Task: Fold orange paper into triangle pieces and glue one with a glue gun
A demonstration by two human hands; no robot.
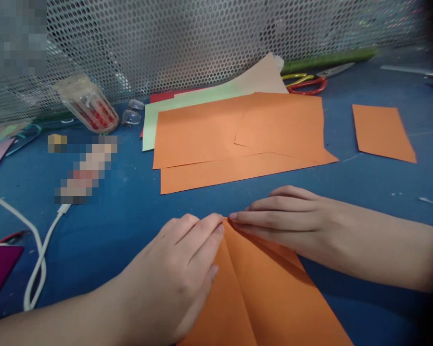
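Observation:
A sheet of orange paper (270, 293) with a crease down its middle lies at the near edge of the view, its tip pointing away from me. My left hand (187, 269) is closed on the left side near that tip, fingers bent and thumb against the sheet. On the other side, my right hand (288, 218) holds the slanted, folded-in edge, its fingers long and pressed together; its thumb is hidden. The fingertips of both hands nearly meet at the tip. The paper's lower end runs out of view.
Behind my hands lie larger orange sheets (202, 139) over a pale green sheet (149, 127). A small orange piece (382, 132) is at right. Scissors (310, 86), a plastic jar (94, 108) and a perforated metal panel (187, 43) stand behind. A white cable (39, 230) loops at left.

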